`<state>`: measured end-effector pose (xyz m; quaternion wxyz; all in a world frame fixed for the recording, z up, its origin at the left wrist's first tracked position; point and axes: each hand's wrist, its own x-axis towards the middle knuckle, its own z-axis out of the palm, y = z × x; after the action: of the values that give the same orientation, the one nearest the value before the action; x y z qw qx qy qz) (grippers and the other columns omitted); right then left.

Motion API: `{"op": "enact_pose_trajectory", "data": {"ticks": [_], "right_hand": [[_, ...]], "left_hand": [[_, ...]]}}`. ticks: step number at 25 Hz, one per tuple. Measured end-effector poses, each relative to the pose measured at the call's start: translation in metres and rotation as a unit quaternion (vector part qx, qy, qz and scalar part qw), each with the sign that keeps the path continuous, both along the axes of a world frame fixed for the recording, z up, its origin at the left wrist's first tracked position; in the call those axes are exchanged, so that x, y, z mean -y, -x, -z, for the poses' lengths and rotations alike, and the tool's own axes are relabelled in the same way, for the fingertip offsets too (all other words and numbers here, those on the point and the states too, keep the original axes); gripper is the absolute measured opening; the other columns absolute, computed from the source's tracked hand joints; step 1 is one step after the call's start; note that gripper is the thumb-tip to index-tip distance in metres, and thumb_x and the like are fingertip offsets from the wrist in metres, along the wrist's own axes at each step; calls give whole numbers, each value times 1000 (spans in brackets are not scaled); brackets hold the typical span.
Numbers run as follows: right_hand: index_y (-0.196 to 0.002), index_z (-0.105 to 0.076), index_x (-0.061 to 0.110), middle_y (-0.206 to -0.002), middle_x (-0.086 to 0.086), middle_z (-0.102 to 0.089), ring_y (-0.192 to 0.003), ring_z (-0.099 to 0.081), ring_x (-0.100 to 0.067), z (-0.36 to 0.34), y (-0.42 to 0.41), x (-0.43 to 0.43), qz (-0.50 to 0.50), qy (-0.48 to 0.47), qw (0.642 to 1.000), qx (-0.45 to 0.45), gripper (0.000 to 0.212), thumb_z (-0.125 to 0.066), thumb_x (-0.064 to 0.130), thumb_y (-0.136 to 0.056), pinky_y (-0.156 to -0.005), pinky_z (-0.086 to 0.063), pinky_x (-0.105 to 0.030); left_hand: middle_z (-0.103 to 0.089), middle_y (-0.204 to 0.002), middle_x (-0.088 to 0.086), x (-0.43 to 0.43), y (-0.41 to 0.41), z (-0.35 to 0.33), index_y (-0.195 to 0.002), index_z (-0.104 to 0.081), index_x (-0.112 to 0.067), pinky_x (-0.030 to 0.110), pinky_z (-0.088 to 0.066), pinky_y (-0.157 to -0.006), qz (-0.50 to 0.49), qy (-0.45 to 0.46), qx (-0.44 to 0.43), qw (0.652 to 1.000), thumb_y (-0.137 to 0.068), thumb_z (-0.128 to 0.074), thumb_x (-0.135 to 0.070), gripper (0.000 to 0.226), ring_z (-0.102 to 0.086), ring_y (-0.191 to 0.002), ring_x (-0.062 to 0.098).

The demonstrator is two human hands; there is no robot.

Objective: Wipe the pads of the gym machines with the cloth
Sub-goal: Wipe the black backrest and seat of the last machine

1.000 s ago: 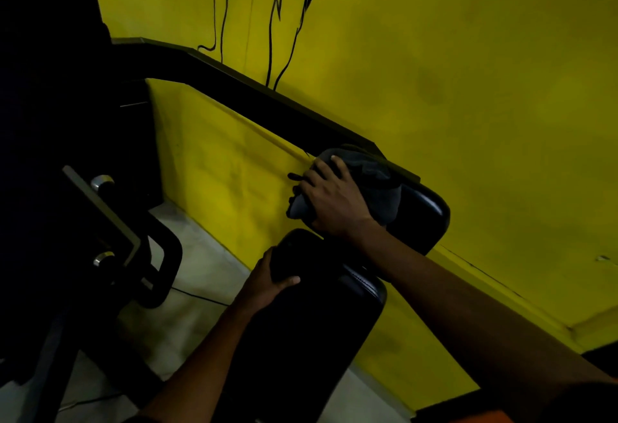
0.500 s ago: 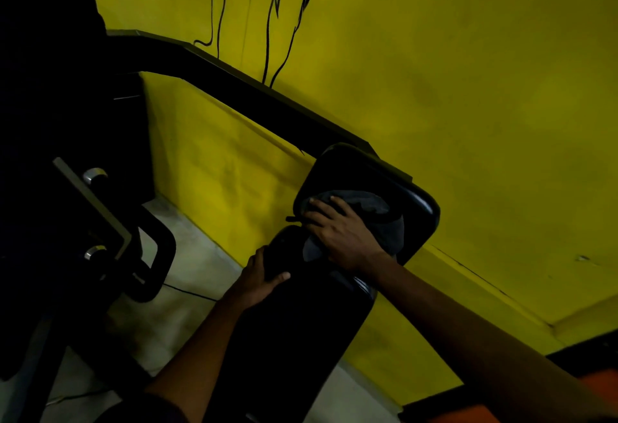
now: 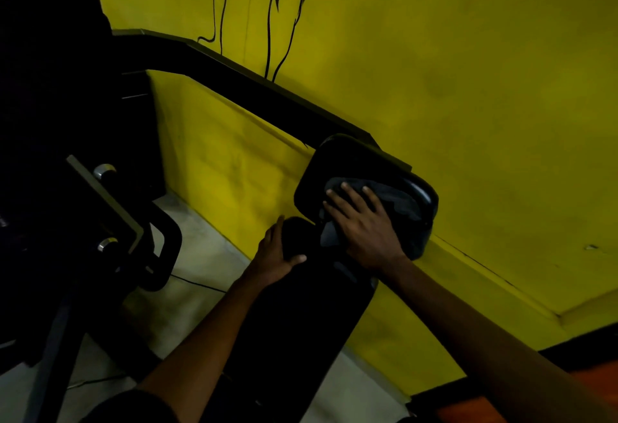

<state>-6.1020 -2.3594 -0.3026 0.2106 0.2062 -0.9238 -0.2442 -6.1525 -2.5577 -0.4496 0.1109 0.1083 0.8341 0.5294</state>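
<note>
A black upper pad (image 3: pixel 347 162) of the gym machine stands against the yellow wall. A dark grey cloth (image 3: pixel 398 200) lies spread on its lower half. My right hand (image 3: pixel 363 227) presses flat on the cloth with straight, spread fingers. Below it a long black pad (image 3: pixel 301 329) slopes down toward me. My left hand (image 3: pixel 276 255) grips the top left edge of this long pad, thumb on its face and fingers curled behind it.
A black frame bar (image 3: pixel 234 78) runs diagonally along the yellow wall (image 3: pixel 468 71) to the upper pad. At the left stands dark machine framework with a grey bracket (image 3: pixel 107 202) and chrome knobs. Pale floor (image 3: pixel 197 255) shows between the machine and the wall.
My right hand slid the cloth down from the top of the upper pad to its lower part, then spread flatter on it. My left hand kept its grip on the long pad.
</note>
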Motion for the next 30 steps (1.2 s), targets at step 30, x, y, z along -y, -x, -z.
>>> {"op": "enact_pose_trajectory", "data": {"ticks": [30], "right_hand": [[-156,-29,8,-165,-12,-19,-153,-4,-39,67,-64,-18,150,345,914,-150,94,-75,14,-74,-124,-11,-50]], "left_hand": [[-25,-156,14,-1,-3,5,-157,-9,-24,57,-35,-110,3,31,-19,999,-79,-76,-48,105,-31,-141,39]]}}
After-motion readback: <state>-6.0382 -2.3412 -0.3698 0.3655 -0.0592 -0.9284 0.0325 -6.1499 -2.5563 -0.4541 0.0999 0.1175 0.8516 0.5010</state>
